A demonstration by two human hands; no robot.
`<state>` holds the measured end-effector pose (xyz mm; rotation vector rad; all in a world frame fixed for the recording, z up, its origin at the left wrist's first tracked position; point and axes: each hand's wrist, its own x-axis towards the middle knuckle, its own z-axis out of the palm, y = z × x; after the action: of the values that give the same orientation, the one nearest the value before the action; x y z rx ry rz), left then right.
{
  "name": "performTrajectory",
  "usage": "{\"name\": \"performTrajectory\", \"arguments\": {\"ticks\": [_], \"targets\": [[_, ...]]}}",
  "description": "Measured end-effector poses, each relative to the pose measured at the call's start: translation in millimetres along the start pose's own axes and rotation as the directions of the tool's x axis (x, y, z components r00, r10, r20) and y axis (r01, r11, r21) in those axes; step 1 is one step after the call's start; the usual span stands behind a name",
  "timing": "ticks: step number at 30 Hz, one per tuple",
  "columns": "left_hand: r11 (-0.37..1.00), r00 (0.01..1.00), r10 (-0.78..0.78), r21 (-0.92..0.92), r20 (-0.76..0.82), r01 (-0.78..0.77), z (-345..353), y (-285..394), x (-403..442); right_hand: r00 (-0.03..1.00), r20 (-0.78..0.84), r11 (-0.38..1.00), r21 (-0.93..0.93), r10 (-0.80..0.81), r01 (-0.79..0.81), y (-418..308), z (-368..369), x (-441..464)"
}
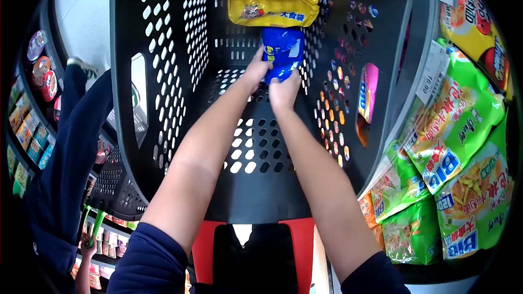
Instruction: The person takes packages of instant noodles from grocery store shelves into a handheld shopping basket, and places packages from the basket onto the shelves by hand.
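Note:
Deep inside a black perforated basket, my left hand and my right hand hold a blue packet between them. The left fingers close on its left edge, and the right fingers pinch its lower right corner. A large yellow packet lies across the far end of the basket, just beyond the blue one. The undersides of both packets are hidden.
Green noodle packets fill the shelf on the right, with a yellow packet above them. Another person in dark trousers stands at the left, a hand on a second basket's green handle. Curved shelves hold goods behind.

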<state>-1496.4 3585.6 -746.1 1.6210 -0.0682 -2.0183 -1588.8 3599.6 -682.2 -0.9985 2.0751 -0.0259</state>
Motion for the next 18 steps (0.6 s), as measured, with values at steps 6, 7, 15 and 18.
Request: {"name": "performTrajectory", "arguments": {"ticks": [6,7,15,18], "targets": [[0.862,0.958,0.101,0.505,-0.268,0.050,1,13,-22,0.919,0.204,0.938,-0.011,-0.337,0.347,-23,-39,-66],[0.781,0.930,0.207,0.623,-0.305,0.031,8,7,-40,0.886,0.262,0.923,0.062,-0.382,0.380,-18,-47,-74],[0.643,0.900,0.226,0.636,0.374,-0.426,55,77,-339,0.819,0.332,0.867,0.351,-0.469,0.354,-48,-277,-252],[0.951,0.817,-0.135,0.305,0.560,-0.052,54,135,-472,0.923,0.267,0.895,0.422,-0.277,0.146,-26,-350,-330]]}}
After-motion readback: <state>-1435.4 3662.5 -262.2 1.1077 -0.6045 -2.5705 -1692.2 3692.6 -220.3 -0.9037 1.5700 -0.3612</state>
